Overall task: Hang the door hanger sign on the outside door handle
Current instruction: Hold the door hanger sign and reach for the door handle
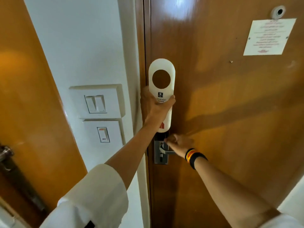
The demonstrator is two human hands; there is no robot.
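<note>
Nearest the camera, two forearms reach forward, the left in a rolled cream sleeve (92,193), the right bare with a black, red and yellow striped wristband (194,157) at the wrist. The right hand (179,143) is closed in a loose fist at the silver metal lever handle (167,152) of the brown wooden door (222,104); its fingers are curled at the top of the silver lock plate (161,159), though whether they grip the lever or something above it cannot be told. Just above, the left hand (155,106) holds the white oblong door hanger sign (162,94) upright against the door's left edge, thumb on one side and fingers wrapped round the other, gripping it across the middle over the printed logo. The sign's round hole is at the top, clear of the hand, and shows door wood through it; its lower end, with a red mark, hangs just above the lock plate, not on the handle. Left of the door, on the white wall (82,46), sit two white switch plates (98,112), one above the other. Farther up the door are a white printed notice (269,37) and a small round peephole (278,12) above it.
</note>
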